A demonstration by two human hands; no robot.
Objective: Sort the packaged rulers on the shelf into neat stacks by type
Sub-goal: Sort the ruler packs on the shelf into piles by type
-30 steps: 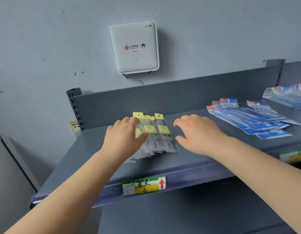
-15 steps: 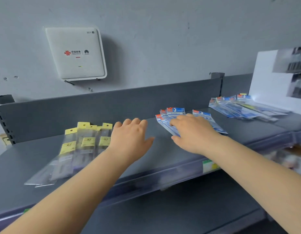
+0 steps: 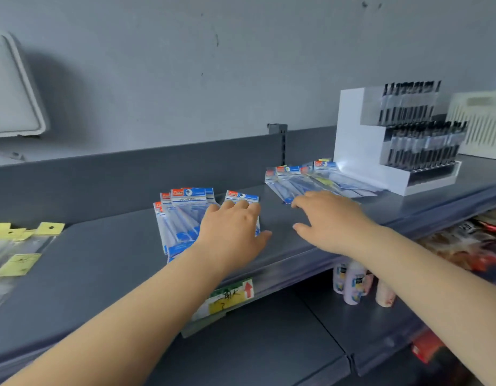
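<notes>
A fanned pile of blue-headed ruler packs [image 3: 185, 215] is seen lying flat on the grey shelf [image 3: 102, 263], near its middle; each pack is a clear sleeve with a blue and white header card bearing a small red patch at the left corner, and blue print shows through lower down. On the topmost header the word "GEOMETRIC" can be made out; the smaller print is too blurred to read. The long axes of these packs run from the near edge toward the far back panel, headers at the far end, splayed slightly leftward. The left hand [image 3: 232, 232] is laid flat on the right part of this pile, fingers straight and spread, grasping nothing. A second pile of like packs [image 3: 302, 179] is spread farther right, just beside a white display stand [image 3: 352, 146] filled with black pens; its packs are angled with headers to the far left. The right hand [image 3: 329, 218] is held with fingers extended and relaxed, fingertips at the near edge of that second pile; whether they touch it cannot be told. At the far left, clear packs with yellow headers [image 3: 21, 246] are partly in view. A green and yellow price label [image 3: 228, 298] with a red upward arrow and handwritten characters is fixed to the shelf's front rail.
</notes>
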